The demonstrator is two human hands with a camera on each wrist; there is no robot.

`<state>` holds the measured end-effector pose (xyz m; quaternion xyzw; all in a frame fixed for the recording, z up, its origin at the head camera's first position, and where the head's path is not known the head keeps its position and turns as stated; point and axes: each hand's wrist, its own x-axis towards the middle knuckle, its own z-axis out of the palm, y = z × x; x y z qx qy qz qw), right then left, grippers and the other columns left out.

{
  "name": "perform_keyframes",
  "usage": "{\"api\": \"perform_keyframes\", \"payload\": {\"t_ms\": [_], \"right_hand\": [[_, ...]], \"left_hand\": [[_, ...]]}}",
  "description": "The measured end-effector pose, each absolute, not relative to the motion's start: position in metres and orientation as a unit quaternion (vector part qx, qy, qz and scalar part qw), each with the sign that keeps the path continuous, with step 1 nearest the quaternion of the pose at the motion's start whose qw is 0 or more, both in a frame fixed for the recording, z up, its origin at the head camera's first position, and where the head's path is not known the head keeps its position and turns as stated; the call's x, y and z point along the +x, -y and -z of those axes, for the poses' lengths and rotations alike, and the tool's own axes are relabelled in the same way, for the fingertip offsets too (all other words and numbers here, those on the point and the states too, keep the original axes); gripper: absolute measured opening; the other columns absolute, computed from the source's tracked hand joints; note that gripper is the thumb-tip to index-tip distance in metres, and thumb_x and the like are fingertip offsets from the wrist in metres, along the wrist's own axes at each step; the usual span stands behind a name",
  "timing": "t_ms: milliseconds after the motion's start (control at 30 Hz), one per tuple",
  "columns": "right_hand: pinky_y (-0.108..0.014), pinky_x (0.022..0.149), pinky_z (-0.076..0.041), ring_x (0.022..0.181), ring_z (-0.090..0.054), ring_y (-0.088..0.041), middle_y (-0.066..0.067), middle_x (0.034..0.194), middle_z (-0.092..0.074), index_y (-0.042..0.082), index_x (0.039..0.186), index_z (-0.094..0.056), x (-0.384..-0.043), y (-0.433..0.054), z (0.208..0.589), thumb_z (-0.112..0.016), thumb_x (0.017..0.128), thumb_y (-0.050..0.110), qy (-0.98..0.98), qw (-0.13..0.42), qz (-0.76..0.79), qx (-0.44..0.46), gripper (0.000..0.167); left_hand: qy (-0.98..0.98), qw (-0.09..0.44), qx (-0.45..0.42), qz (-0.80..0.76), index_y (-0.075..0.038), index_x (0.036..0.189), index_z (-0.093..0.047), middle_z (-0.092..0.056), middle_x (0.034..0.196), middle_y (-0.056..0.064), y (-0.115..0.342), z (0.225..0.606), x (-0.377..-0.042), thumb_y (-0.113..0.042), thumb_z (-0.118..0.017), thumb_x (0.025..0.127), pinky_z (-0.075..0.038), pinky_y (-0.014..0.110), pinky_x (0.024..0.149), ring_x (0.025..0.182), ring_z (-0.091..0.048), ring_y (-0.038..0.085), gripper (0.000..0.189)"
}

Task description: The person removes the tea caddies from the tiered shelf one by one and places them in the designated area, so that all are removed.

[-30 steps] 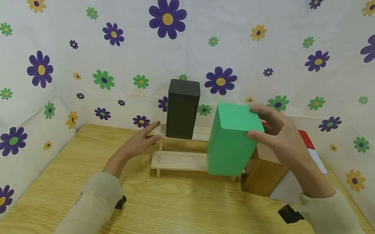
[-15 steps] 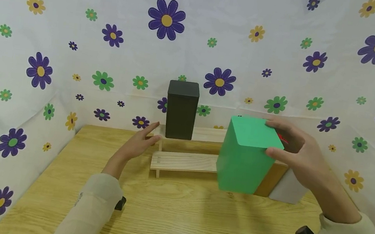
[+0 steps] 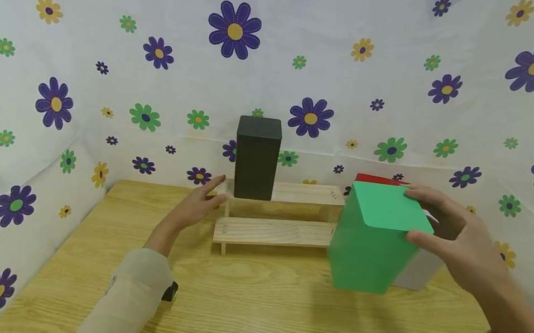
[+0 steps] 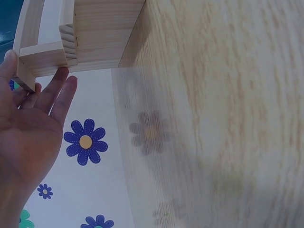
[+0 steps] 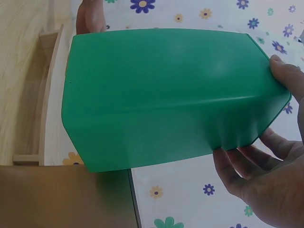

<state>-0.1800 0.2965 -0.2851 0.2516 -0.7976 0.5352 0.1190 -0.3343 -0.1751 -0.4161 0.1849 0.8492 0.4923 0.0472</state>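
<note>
A green box (image 3: pixel 373 248) is upright on the right side of the head view. My right hand (image 3: pixel 469 249) grips it by the upper end, and its thumb and fingers on opposite sides show in the right wrist view. My left hand (image 3: pixel 188 209) holds the left end of a two-tier wooden shelf (image 3: pixel 278 232), its thumb and fingers around the upper board's end in the left wrist view. A black box (image 3: pixel 256 159) stands upright on the shelf's upper tier, just right of that hand.
Behind the green box, a red lid or edge (image 3: pixel 376 179) and a pale grey box (image 3: pixel 417 272) partly show. The right wrist view has a brown box (image 5: pixel 61 197) below the green one. Flower-patterned cloth (image 3: pixel 268 77) encloses the wooden table (image 3: pixel 248 310).
My right hand has carried the green box rightward and nearer, away from the shelf, uncovering its right end. The brown box is now hidden in the head view. My left hand stays put.
</note>
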Motion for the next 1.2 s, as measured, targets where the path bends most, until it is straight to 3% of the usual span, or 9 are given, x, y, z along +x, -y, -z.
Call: {"api": "perform_keyframes", "payload": {"t_ms": [567, 933, 1200], "right_hand": [[-0.009, 0.09, -0.049, 0.129, -0.051, -0.002, -0.001, 0.149, -0.05, 0.01, 0.151, -0.05, -0.161, -0.331, 0.301, -0.064, 0.093, -0.016, 0.839, 0.16, -0.486, 0.186, 0.065], [-0.004, 0.089, -0.045, 0.127, -0.047, 0.007, 0.013, 0.153, -0.045, 0.016, 0.157, -0.045, -0.152, -0.361, 0.317, -0.064, 0.096, -0.011, 0.868, 0.162, -0.444, 0.154, 0.069], [-0.007, 0.089, -0.048, 0.123, -0.053, 0.005, 0.011, 0.146, -0.053, 0.014, 0.152, -0.05, -0.151, -0.378, 0.335, -0.058, 0.093, -0.022, 0.809, 0.142, -0.54, 0.186, 0.07]], "left_hand": [[-0.855, 0.043, 0.181, -0.485, -0.01, 0.166, -0.018, -0.015, 0.172, 0.014, 0.175, 0.416, -0.334, -0.037, -0.049, 0.111, -0.034, 0.056, 0.118, 0.149, -0.033, 0.045, 0.069], [-0.852, 0.044, 0.18, -0.49, -0.011, 0.166, -0.018, -0.015, 0.172, 0.013, 0.175, 0.416, -0.334, -0.038, -0.05, 0.11, -0.035, 0.055, 0.118, 0.149, -0.033, 0.045, 0.07], [-0.852, 0.046, 0.179, -0.491, -0.011, 0.166, -0.018, -0.014, 0.172, 0.013, 0.175, 0.417, -0.336, -0.039, -0.05, 0.11, -0.035, 0.056, 0.117, 0.146, -0.037, 0.046, 0.07]]}}
